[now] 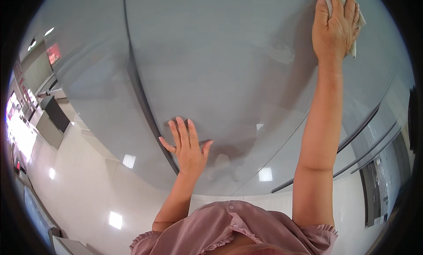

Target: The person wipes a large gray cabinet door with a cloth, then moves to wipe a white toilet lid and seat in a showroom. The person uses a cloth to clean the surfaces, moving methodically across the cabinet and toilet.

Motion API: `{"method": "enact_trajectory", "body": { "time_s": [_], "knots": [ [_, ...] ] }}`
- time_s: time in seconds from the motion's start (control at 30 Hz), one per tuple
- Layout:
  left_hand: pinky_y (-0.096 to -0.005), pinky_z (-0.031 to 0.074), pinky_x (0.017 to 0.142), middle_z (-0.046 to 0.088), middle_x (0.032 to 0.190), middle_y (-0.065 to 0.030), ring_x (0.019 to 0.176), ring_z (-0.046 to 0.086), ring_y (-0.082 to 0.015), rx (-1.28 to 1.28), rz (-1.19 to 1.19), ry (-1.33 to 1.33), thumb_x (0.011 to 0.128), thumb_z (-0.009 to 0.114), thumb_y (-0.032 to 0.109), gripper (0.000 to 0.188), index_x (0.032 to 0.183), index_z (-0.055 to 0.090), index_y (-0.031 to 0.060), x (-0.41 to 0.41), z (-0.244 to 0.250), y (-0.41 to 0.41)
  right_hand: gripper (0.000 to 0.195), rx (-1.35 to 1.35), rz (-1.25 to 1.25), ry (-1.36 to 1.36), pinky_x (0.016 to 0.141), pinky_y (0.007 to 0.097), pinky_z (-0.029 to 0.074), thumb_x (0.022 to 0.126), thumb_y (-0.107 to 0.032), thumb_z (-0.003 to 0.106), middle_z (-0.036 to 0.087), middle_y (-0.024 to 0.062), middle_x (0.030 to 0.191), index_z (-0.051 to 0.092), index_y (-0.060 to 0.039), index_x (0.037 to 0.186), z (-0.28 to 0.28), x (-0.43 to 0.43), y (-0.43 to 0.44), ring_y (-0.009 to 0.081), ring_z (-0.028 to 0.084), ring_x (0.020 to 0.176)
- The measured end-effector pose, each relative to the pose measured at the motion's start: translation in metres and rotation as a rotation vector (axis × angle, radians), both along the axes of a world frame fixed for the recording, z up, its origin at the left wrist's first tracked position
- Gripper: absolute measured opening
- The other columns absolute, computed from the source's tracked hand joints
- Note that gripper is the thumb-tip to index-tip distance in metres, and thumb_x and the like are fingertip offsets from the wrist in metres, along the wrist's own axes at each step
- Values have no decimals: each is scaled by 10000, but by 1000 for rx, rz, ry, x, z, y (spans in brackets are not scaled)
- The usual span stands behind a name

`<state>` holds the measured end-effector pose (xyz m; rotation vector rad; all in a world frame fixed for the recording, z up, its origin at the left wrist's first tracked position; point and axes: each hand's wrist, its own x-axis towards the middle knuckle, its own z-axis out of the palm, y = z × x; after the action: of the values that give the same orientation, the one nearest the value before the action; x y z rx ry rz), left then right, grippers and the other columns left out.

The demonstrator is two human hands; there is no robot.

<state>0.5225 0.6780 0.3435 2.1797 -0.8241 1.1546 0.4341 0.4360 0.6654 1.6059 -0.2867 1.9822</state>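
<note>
A broad, glossy grey panel (211,70) fills most of the view in front of me, probably the front of a large appliance. My right hand (335,30) holds a pale cloth (358,25) against it at the upper right, with my arm stretched out. Part of the cloth is hidden under my fingers, and its top runs to the picture's edge. Lower down, my left hand (188,146) rests on the same panel with its fingers spread, holding nothing. Its little finger lies over a dark vertical gap (140,86), which parts this panel from another grey panel (92,86).
Thin dark edge strips (358,131) curve along the panel's lower right. A pale, shiny tiled floor (82,185) lies below. Counters (49,126) stand at the far left, near a bright opening. Other dark-framed units (380,192) are at the right.
</note>
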Motion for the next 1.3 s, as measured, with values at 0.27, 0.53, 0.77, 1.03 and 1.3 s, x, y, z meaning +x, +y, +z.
{"method": "enact_trajectory", "body": {
  "time_s": [0.27,0.53,0.77,1.03,1.3],
  "knots": [
    [-640,-61,1114,147,1588,-287,1490,98,-431,-27,8,85,866,663,456,918,1518,239,-32,3,-9,10,487,-104,107,114,1149,533,240,947,-180,507,380,271,1482,491,-24,1408,-46,35,44,463,337,1374],
    [-638,-67,1118,155,1602,-245,1497,109,-394,-36,112,71,923,557,536,894,1516,229,-48,13,-14,40,493,-6,37,-30,1156,512,234,977,-242,472,391,250,1485,472,-46,1429,-24,8,-15,429,335,1387],
    [-637,-71,1120,213,1597,-210,1491,148,-392,45,177,66,924,541,543,874,1501,267,-54,16,-15,43,495,70,-73,-37,1164,496,235,979,-251,481,406,227,1484,467,-65,1437,-14,28,33,412,344,1387],
    [-661,-83,1106,282,1579,-184,1485,167,-400,8,126,38,915,571,505,832,1481,320,-52,19,-10,42,528,20,-34,142,1185,516,189,957,-269,505,335,204,1532,449,-86,1449,4,74,99,369,279,1432],
    [-700,-107,1081,347,1567,-71,1481,223,-343,44,180,53,793,719,394,831,1459,408,7,23,-6,52,539,-167,298,390,1180,561,171,903,-224,555,329,191,1535,482,-114,1425,-17,118,167,342,264,1448]
  ]
}}
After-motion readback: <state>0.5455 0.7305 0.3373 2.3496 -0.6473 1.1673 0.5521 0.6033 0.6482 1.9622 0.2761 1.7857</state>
